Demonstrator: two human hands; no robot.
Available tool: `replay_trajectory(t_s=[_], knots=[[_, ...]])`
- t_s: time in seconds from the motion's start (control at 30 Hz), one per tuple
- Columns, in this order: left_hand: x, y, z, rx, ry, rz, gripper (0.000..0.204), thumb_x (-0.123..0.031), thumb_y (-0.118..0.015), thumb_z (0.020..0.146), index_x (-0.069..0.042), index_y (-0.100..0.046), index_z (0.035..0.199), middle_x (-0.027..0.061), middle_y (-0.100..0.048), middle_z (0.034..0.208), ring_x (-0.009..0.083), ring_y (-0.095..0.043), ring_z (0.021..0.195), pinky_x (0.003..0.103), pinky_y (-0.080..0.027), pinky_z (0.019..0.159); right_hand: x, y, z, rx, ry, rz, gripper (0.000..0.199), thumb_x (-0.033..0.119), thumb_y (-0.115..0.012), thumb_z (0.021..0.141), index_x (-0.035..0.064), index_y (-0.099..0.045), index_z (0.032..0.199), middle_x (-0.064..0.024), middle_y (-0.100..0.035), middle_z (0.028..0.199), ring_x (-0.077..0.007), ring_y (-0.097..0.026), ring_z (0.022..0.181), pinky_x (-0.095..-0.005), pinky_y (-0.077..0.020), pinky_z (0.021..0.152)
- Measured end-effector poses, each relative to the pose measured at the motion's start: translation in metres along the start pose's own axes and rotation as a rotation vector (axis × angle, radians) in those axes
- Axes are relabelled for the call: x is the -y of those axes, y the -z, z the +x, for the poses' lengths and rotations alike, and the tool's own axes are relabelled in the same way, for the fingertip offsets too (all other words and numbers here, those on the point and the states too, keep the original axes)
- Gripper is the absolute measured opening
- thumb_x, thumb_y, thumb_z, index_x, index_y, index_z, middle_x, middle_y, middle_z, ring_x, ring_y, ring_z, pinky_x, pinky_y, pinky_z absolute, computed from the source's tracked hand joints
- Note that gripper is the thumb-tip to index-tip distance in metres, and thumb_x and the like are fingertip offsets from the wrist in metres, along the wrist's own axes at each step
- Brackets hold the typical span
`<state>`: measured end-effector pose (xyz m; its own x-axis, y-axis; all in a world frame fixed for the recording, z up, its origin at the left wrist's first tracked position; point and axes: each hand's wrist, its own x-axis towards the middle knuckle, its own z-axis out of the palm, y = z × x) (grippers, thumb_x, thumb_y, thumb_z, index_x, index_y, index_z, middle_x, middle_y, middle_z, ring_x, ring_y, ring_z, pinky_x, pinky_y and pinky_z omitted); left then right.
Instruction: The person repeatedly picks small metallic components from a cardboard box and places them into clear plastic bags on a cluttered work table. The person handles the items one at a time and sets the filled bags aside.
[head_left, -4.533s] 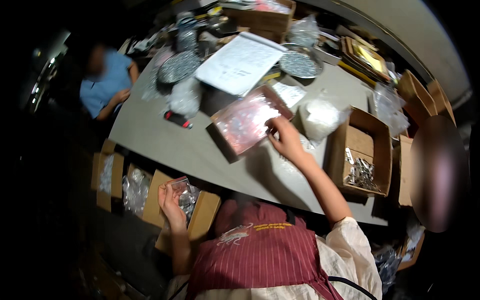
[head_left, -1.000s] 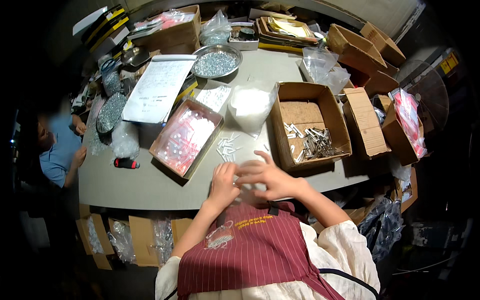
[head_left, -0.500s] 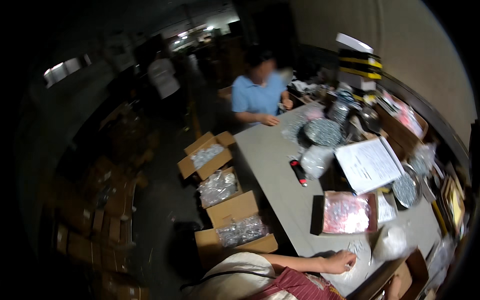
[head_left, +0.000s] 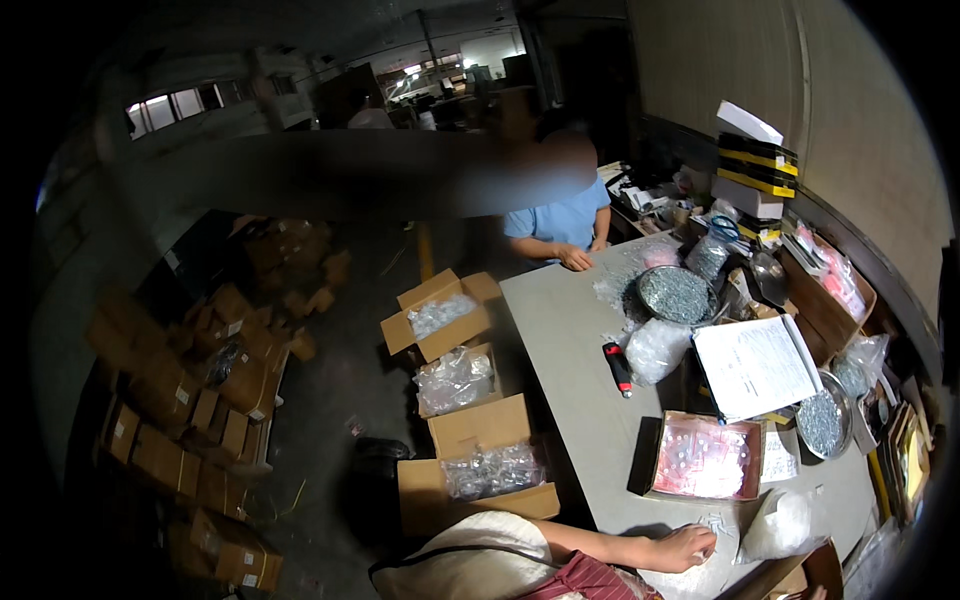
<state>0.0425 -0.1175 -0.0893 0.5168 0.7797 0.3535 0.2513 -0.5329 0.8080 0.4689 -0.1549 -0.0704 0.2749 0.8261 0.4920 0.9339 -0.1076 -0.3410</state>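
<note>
My left fingers (head_left: 704,543) curled low over bench (head_left: 560,335); cannot tell whether they pinch anything. Small white pieces (head_left: 715,521) just beside them. Pink packets (head_left: 703,455) in shallow box (head_left: 755,470) above them in view, whitish bag (head_left: 780,527) to their right. Right fingers (head_left: 819,593) barely visible beside cardboard box (head_left: 826,568); cannot tell their grip.

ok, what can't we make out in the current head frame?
All in the head view:
- Left hand: whether it grips anything; its own back hides the fingertips.
- Right hand: its grip; the lower edge cuts off all but a sliver.
- Lower-right carton: its contents; cut off by the lower edge.
- White notepad: its writing, too small.
</note>
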Motion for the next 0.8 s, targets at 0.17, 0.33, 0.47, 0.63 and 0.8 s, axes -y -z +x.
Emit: replay_trajectory(t_s=[0.17, 0.33, 0.47, 0.63, 0.8], knots=[[-0.016, 0.0, 0.031, -0.157, -0.451, 0.274, 0.022, -0.006, -0.068, 0.083, 0.001, -0.059, 0.102, 0.0199, -0.061, 0.113, 0.0386, -0.059, 0.11, 0.048, -0.047, 0.097, 0.087, 0.076, 0.018, -0.029, -0.083, 0.32, 0.03, 0.02, -0.063, 0.102, -0.0065, -0.067, 0.116, -0.0114, -0.074, 0.106, -0.0233, -0.068, 0.094, -0.0357, -0.0538, 0.076], [-0.1, 0.048, 0.077, -0.116, -0.481, 0.091, 0.018, 0.003, -0.067, 0.076, 0.002, -0.06, 0.093, 0.021, -0.061, 0.118, 0.04, -0.06, 0.112, 0.046, -0.05, 0.096, 0.202, 0.101, 0.014, 0.494, -0.417, 0.774, 0.02, 0.02, -0.073, 0.092, 0.0001, -0.074, 0.092, -0.0021, -0.067, 0.075, -0.0085, -0.06, 0.069, -0.0262, -0.0467, 0.062], [-0.124, 0.05, 0.081, 0.055, -0.654, 0.17, 0.033, 0.004, -0.069, 0.071, 0.002, -0.062, 0.103, 0.0169, -0.06, 0.126, 0.0381, -0.059, 0.121, 0.045, -0.05, 0.1, 0.214, 0.098, -0.01, 0.654, -0.367, 1.028, 0.019, 0.017, -0.074, 0.094, -0.0019, -0.073, 0.094, -0.003, -0.067, 0.075, -0.0098, -0.062, 0.064, -0.0252, -0.0488, 0.059], [-0.111, 0.055, 0.072, 0.177, -0.634, 0.096, 0.039, -0.005, -0.073, 0.071, 0.001, -0.063, 0.108, 0.0166, -0.069, 0.109, 0.0375, -0.068, 0.099, 0.043, -0.057, 0.086, 0.232, 0.103, -0.022, 0.68, -0.542, 1.266, 0.02, 0.018, -0.074, 0.095, -0.0019, -0.072, 0.095, -0.0032, -0.067, 0.075, -0.0106, -0.062, 0.06, -0.0244, -0.0489, 0.057], [-0.107, 0.055, 0.058, 0.158, -0.408, -0.034, 0.027, -0.005, -0.073, 0.082, 0.0, -0.062, 0.106, 0.0157, -0.07, 0.104, 0.0316, -0.07, 0.094, 0.039, -0.057, 0.083, 0.235, 0.095, -0.029, 0.678, -0.587, 1.339, 0.019, 0.017, -0.072, 0.096, -0.0016, -0.071, 0.099, -0.0042, -0.068, 0.078, -0.0131, -0.067, 0.062, -0.0248, -0.0502, 0.058]])
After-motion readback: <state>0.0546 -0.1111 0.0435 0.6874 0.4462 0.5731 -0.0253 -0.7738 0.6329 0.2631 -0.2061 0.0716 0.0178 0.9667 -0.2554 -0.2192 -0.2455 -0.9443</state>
